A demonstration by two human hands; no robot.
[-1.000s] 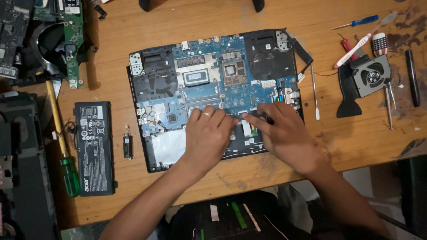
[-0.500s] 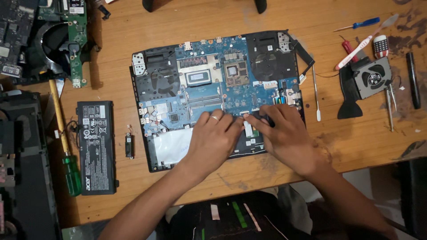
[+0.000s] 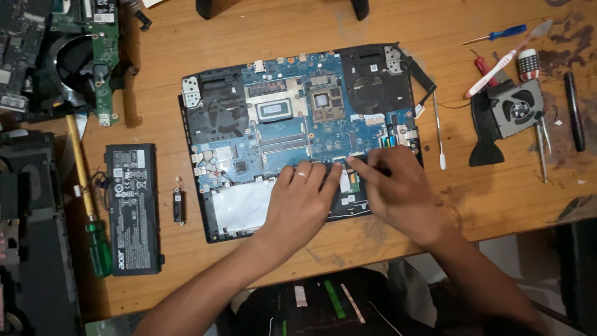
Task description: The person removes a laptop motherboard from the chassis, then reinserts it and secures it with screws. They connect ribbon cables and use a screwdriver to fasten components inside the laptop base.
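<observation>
An opened laptop base (image 3: 211, 224) lies on the wooden table, its blue motherboard (image 3: 292, 127) exposed. My left hand (image 3: 301, 202) rests flat on the lower middle of the board, fingers together, a ring on one finger. My right hand (image 3: 398, 190) sits just to its right, index finger stretched left and pressing at the board's lower edge near a small connector. Neither hand holds a tool. What lies under the palms is hidden.
A black battery pack (image 3: 132, 208) and a small black part (image 3: 178, 206) lie left of the laptop. A green-handled screwdriver (image 3: 87, 205) is further left. A loose cooling fan (image 3: 516, 112), a white spudger (image 3: 438, 134), small screwdrivers (image 3: 497, 34) and other boards (image 3: 93, 56) surround it.
Both hands have shifted slightly on the board's lower edge. My right index finger now reaches further left toward my left hand's fingertips.
</observation>
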